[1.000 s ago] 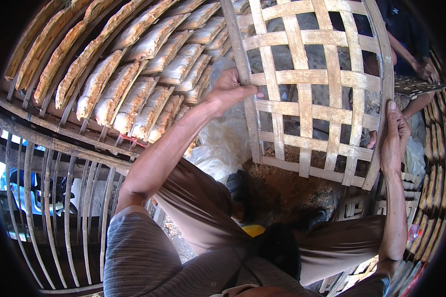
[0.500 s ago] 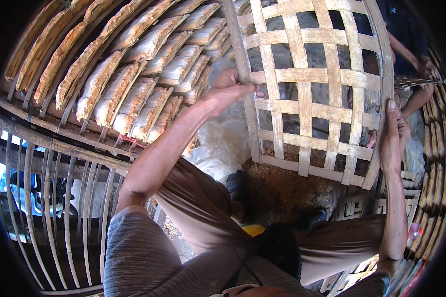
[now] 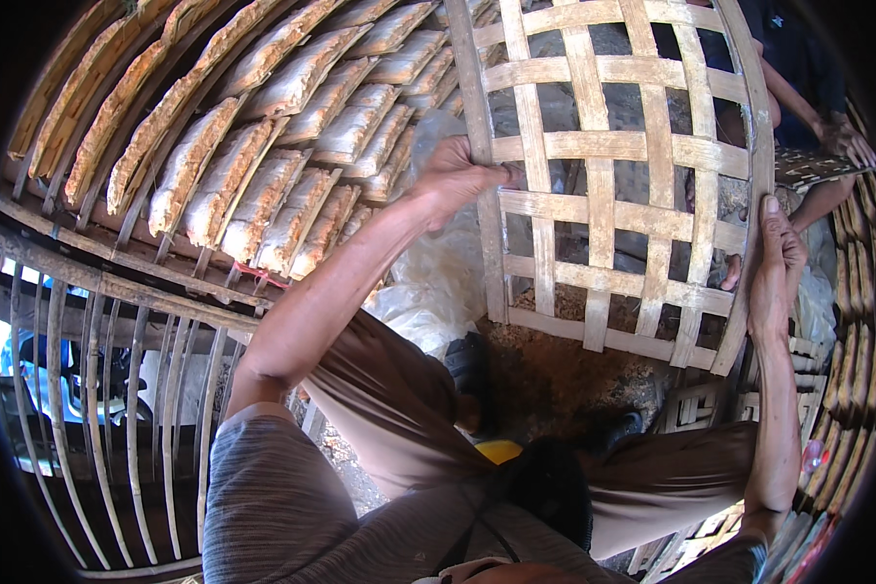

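Note:
A flat rack of woven bamboo strips (image 3: 602, 200) in a wooden frame is held up in front of me, its far end running past the top edge of the view. My left hand (image 3: 455, 183) is closed around the left frame rail, with thumb and fingers wrapped over it. At the right rail, my right hand (image 3: 777, 258) grips with the thumb lying up along the wood and the fingers mostly hidden behind. Through the gaps in the weave, the ground and part of another person's foot (image 3: 730, 273) show.
Rows of pale slabs with crumbly orange-brown edges (image 3: 263, 190) lean on a slatted rack at left. Below it stands a bamboo-slat fence (image 3: 136, 409). Clear plastic sheeting (image 3: 423, 302) lies beyond my left knee. Another person's hand (image 3: 847, 144) holds a dark woven piece at far right.
The rack's left side has shifted slightly to the right with my left hand. At far right, the other person's hand and woven piece have moved a little. My right hand stays in place.

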Available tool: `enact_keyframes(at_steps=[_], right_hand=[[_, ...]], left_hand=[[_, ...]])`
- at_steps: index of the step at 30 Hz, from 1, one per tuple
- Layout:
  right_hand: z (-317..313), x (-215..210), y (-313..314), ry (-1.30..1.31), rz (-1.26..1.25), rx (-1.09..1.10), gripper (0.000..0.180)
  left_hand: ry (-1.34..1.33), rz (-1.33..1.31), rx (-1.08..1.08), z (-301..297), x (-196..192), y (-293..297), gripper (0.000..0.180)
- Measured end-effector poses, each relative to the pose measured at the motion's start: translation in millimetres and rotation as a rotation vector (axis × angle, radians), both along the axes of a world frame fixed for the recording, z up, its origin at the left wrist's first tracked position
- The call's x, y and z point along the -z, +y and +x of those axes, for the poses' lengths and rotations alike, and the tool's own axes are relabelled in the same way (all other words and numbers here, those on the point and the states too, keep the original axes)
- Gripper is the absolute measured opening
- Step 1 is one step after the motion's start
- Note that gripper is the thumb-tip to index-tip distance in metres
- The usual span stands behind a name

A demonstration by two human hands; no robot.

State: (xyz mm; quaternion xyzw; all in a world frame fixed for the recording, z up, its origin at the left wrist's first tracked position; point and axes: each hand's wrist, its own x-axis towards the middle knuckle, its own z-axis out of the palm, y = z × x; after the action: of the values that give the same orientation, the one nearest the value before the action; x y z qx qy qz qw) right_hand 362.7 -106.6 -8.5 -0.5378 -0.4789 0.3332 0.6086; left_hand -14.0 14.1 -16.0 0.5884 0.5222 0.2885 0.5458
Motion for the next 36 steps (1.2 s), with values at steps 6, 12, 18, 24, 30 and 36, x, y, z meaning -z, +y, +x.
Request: enact_keyframes(at_steps=[6,12,18,24,30,36], right_hand=[[-9,-8,-2,0.001,-0.005,0.097,0.047],[-9,-11,1,0.065,-0.006,0.1,0.046],[-4,-10,0,0.05,-0.02,0.083,0.044],[-8,-10,-1,0.05,0.018,0.076,0.044],[-4,-8,-1,0.042,0.019,0.049,0.045],[-5,-11,-4,0.05,0.018,0.069,0.044]], left_hand=[[-0.172,-0.204,0.181,-16,6,5,0.044],[-0.101,-0.148,0.32,-17,19,2,0.032],[0.063,-0.003,0.22,1,6,-11,0.023],[0.09,0.056,0.217,2,10,-19,0.04],[0.15,0.125,0.137,6,19,-24,0.046],[0.092,0.02,0.142,8,9,-22,0.035]])
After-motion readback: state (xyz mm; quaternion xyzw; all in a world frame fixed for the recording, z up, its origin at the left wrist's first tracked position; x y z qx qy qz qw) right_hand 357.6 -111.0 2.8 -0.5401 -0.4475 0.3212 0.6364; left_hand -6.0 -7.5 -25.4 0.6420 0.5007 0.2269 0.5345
